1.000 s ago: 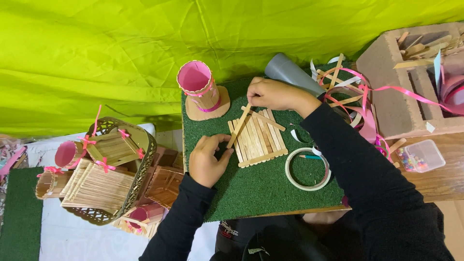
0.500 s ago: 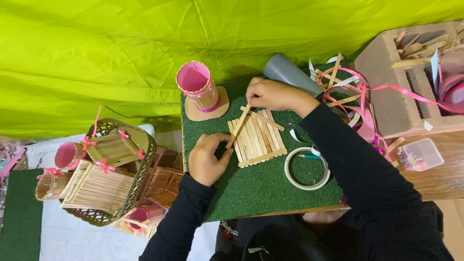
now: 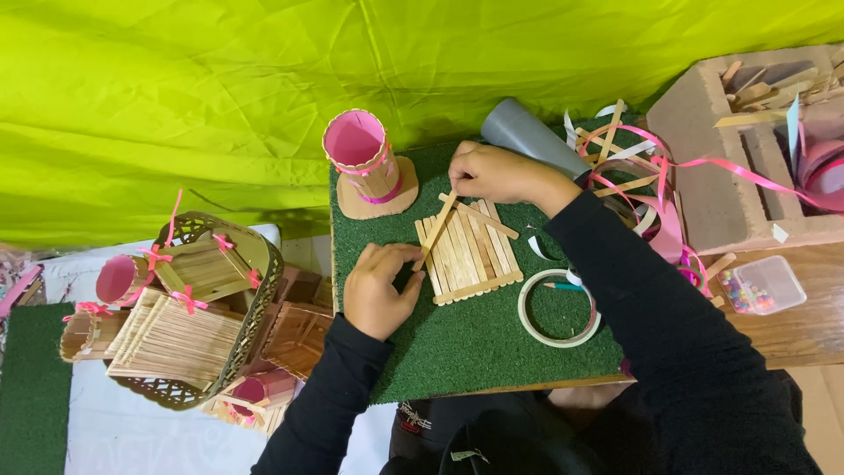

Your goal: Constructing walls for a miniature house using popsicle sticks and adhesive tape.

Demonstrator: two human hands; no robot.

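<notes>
- I see a clear plastic box (image 3: 763, 284) of small beads on the wooden worktop (image 3: 804, 330), far right.
- Green turf mat (image 3: 492, 343) covers the middle; a lime cloth (image 3: 176, 97) hangs behind.
- My right hand (image 3: 497, 173) fingers pinch a diagonal wooden stick (image 3: 437, 228) over the flat stick panel (image 3: 470, 251).
- My left hand (image 3: 380, 288) fingers, curled together, press the stick's lower end.
</notes>
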